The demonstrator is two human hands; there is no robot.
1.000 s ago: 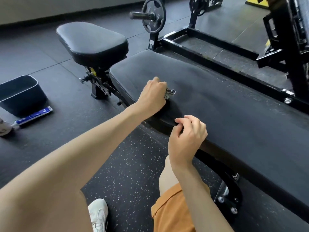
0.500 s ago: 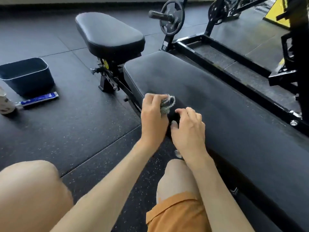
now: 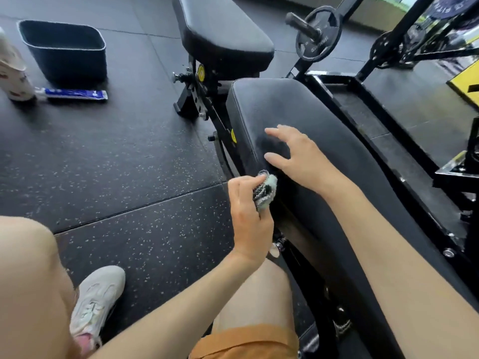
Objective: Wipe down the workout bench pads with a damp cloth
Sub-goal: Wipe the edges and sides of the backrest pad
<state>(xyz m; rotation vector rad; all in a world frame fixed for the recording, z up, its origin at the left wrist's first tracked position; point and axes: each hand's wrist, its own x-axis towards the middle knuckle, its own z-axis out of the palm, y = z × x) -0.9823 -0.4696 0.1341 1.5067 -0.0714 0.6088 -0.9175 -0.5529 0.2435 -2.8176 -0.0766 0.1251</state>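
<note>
**Surface and room.** The floor (image 3: 129,177) is laid with black rubber tiles flecked with pale specks. The long back pad (image 3: 337,161) of the workout bench runs across the right of the view; its black upholstery is greyish and dull, with a darker patch (image 3: 272,146) near its far end. Just beyond that end sits the separate seat pad (image 3: 220,29), carried on the same bench frame (image 3: 197,99). On the far side of the back pad a black steel rack base (image 3: 363,99) lies on the floor, with a weight plate (image 3: 317,35) on a horn above it. Well to the left of the back pad stand a black rectangular bin (image 3: 67,55), a blue-and-white tube (image 3: 75,94) lying flat in front of it, and a white printed bottle (image 3: 13,73) touching the tube's end.

**Hands.** The left hand (image 3: 248,216) is at the near side edge of the back pad. Its fingers are curled round a bunched pale-green and black cloth (image 3: 265,193), which protrudes from the top of the fist and lies against the pad's edge. The right hand (image 3: 298,154) is over the top of the back pad, at the darker patch, with fingers straight and spread wide, holding nothing. Whether its fingertips contact the upholstery cannot be determined.

**Person.** Orange shorts (image 3: 246,340) and a white shoe (image 3: 98,296) are visible on the near side of the back pad.
</note>
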